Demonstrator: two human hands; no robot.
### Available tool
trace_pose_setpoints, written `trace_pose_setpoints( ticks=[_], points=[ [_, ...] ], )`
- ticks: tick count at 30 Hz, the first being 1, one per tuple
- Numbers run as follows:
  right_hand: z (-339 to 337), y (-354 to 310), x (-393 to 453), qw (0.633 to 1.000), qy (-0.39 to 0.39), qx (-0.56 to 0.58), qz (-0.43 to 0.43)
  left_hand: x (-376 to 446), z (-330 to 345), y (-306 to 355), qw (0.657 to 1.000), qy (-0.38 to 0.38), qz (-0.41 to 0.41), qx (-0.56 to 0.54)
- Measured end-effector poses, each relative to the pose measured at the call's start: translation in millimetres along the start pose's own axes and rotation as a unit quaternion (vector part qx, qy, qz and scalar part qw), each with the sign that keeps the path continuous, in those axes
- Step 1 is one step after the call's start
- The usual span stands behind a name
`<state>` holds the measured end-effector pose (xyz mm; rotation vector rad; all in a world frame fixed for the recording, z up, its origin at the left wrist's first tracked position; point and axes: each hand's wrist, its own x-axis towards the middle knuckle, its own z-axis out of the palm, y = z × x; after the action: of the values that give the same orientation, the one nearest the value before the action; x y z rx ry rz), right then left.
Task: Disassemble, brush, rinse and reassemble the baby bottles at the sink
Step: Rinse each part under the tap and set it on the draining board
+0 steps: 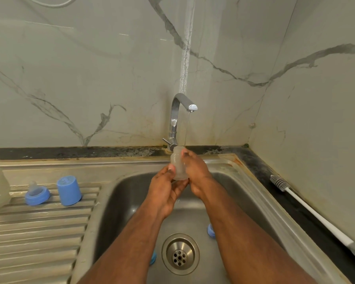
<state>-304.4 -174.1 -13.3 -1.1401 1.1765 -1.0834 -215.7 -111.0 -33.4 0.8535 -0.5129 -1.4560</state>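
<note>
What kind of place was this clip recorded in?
Most likely a home kitchen sink area. A steel sink with a ribbed draining board sits under a running tap against a marble-look wall, with a bottle brush on the dark counter while both hands hold a bottle.

The bottle (pixel 178 163) is held over the sink (pixel 244 193), below the tap (pixel 175 119). Left, on the drainboard (pixel 39 232), stand a cap (pixel 69 190) and collar (pixel 37 194); the brush (pixel 307 210) lies right.
</note>
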Motion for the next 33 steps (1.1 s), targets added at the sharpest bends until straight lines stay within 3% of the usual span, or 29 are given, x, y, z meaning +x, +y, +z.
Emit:
trace_pose_setpoints(
  ticks=[2,4,7,10,14,17,20,23,26,29,33],
  points=[
    [-7.5,5.2,1.0,0.997,-0.048,0.067,-0.008,1.7,-1.2,-0.2,1.000,-0.001,-0.014,-0.026],
    [-9.2,7.8,-1.0,0.997,-0.055,0.060,-0.002,0.0,-1.4,-1.1,1.000,-0.001,-0.020,-0.024],
    [-8.0,-3.6,-3.5,0.995,0.003,-0.090,-0.039,4.7,-7.5,-2.3,0.999,0.042,-0.009,0.028],
    [-11.2,-9.6,-8.4,0.980,0.073,-0.127,-0.133,7.7,-11.4,-0.8,0.995,0.088,0.000,0.057],
    [-9.7,-0.7,-16.1,0.949,0.051,-0.288,-0.120,7.8,-10.3,-1.5,0.990,0.118,0.004,0.074],
    [-8.3,0.2,-16.5,0.954,0.077,-0.251,-0.147,10.6,-12.6,-4.2,0.988,0.137,-0.009,0.074],
    [-7.8,2.6,-18.7,0.938,0.048,-0.316,-0.132,11.5,-11.7,-5.3,0.989,0.129,-0.011,0.077],
    [-6.1,0.3,-19.2,0.946,0.073,-0.272,-0.162,14.7,-13.7,-4.7,0.987,0.141,-0.015,0.080],
    [-8.2,1.9,-17.6,0.938,0.054,-0.315,-0.138,14.7,-13.4,-5.3,0.986,0.139,-0.019,0.085],
    [-8.4,2.7,-16.0,0.948,0.077,-0.266,-0.157,15.7,-13.2,-4.0,0.987,0.144,-0.014,0.076],
    [-6.5,9.3,-15.9,0.935,0.059,-0.311,-0.162,14.2,-11.5,-4.2,0.986,0.144,-0.016,0.084]
  ],
)
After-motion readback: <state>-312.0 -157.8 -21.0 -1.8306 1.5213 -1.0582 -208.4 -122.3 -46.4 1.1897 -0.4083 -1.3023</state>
